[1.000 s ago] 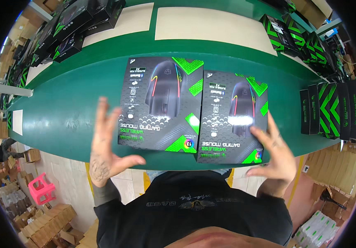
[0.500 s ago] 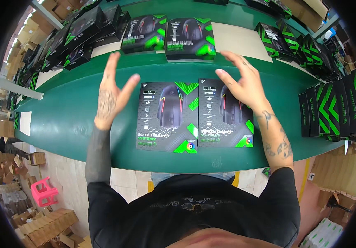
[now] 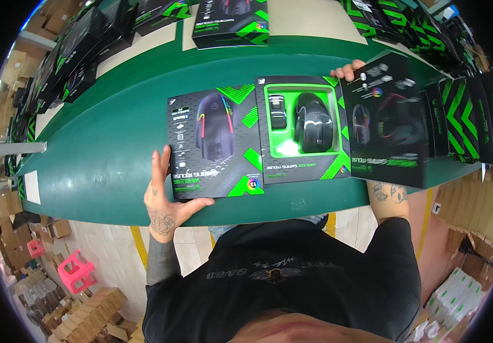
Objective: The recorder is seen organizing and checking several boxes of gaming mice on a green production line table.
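Observation:
Two black-and-green mouse boxes lie side by side before me on the green table. The left mouse box [image 3: 215,143] is closed, with a mouse pictured on its front. My left hand [image 3: 169,200] rests at its near left corner, fingers stretched along the side and thumb along the near edge. The right mouse box [image 3: 303,171] has its front flap [image 3: 386,123] swung out to the right, blurred. Its window shows a dark mouse [image 3: 313,123] and a small dark item [image 3: 277,111] in a green tray. My right hand [image 3: 348,71] curls its fingers at the flap's far edge; the flap hides the rest.
Another mouse box [image 3: 231,26] lies on the raised ledge ahead. More boxes are stacked at the far left [image 3: 80,46] and far right, and several stand upright [image 3: 458,117] on the right. A pink stool [image 3: 76,271] and cartons are on the floor at left.
My right hand has swung the right box's flap open, uncovering the mouse. The left hand has come down and nearer to the left box's corner. The view has shifted.

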Motion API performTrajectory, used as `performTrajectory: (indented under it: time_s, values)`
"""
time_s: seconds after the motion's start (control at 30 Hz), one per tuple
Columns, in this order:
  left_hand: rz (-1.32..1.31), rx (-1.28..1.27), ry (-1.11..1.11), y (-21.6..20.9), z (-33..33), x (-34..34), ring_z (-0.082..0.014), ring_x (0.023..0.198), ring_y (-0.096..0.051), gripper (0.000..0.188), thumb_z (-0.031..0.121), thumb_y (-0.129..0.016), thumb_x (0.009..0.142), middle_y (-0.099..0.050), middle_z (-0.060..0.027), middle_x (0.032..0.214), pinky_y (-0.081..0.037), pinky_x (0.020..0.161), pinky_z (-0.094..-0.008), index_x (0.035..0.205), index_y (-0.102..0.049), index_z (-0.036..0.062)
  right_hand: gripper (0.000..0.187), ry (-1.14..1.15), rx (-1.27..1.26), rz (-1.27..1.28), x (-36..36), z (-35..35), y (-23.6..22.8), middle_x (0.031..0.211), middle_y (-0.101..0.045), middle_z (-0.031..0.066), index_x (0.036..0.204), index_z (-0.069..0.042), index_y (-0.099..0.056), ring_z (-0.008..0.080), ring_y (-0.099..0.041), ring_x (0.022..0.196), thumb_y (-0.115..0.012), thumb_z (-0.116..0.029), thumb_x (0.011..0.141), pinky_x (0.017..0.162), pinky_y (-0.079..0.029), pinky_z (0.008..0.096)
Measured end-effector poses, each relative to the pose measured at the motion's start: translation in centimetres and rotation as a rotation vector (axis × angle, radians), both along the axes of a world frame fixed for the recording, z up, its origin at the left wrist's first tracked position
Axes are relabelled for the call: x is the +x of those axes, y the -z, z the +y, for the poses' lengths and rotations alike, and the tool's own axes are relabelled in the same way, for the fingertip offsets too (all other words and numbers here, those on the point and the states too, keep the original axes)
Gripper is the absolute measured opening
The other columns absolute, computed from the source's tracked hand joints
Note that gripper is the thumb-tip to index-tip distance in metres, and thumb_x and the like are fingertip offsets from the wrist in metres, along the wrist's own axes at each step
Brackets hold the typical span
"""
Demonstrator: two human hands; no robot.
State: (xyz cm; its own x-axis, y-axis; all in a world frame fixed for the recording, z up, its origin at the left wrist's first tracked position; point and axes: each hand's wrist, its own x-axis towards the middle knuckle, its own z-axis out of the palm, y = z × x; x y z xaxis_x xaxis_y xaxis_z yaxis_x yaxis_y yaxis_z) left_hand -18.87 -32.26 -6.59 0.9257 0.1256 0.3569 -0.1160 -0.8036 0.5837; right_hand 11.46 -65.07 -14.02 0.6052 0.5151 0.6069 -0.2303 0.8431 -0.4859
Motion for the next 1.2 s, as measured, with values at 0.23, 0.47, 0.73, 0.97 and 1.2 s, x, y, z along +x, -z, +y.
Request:
performTrajectory:
  time_s: [0.23,0.47,0.73,0.97,1.2]
  values:
    - [-0.61,-0.342,-0.065,0.1,-4.7,3.4,-0.039,0.107,-0.059,0.125,0.047,-0.089,0.048,-0.036,-0.0301,0.139,-0.051,0.09,-0.045,0.141,-0.022,-0.0058,0.045,0.128,0.045,0.252,-4.2,0.6,-1.3,0.103,-0.052,0.0077,0.124,-0.003,-0.041,0.0218,-0.045,0.107,-0.054,-0.031,0.091,0.108,-0.023,0.0361]
    - [0.06,0.232,0.629,-2.4,-13.1,5.3,-0.0335,0.127,-0.042,0.07,0.035,-0.073,0.074,-0.04,-0.0161,0.142,-0.039,0.101,-0.0425,0.135,-0.045,0.0113,0.065,0.212,0.142,-0.116,-1.3,1.5,0.5,0.108,-0.053,0.0128,0.127,0.004,-0.042,0.0273,-0.044,0.113,-0.054,-0.047,0.089,0.108,-0.025,0.041]
    - [-0.794,0.272,-0.07,0.5,-9.0,2.8,-0.0391,0.139,-0.014,0.106,0.009,-0.071,0.064,-0.008,-0.0275,0.149,-0.021,0.111,-0.0511,0.148,-0.007,0.0135,0.051,0.222,-0.583,0.235,-5.7,0.9,-7.5,0.114,-0.053,0.0145,0.129,0.0,-0.046,0.0262,-0.053,0.109,-0.058,-0.03,0.091,0.093,-0.045,0.0328]
    - [-0.006,0.411,-0.424,-1.3,0.3,-0.8,-0.0433,0.137,-0.021,0.109,0.033,-0.087,0.059,-0.024,-0.0301,0.144,-0.023,0.111,-0.0497,0.141,-0.026,-0.0044,0.08,0.543,-1.224,0.044,-9.2,1.4,-7.4,0.136,-0.043,0.0207,0.141,-0.001,-0.029,0.0289,-0.042,0.127,-0.073,-0.029,0.08,0.107,-0.031,0.038]
    - [0.267,-0.22,0.027,1.6,1.8,0.8,-0.0339,0.119,-0.052,0.139,0.035,-0.094,0.044,-0.047,-0.025,0.132,-0.042,0.099,-0.0408,0.146,-0.007,-0.0033,0.097,0.505,-0.845,0.241,-15.7,1.2,-6.6,0.15,-0.022,0.0174,0.149,-0.003,-0.011,0.0285,-0.022,0.139,-0.071,-0.015,0.073,0.113,-0.017,0.0388]
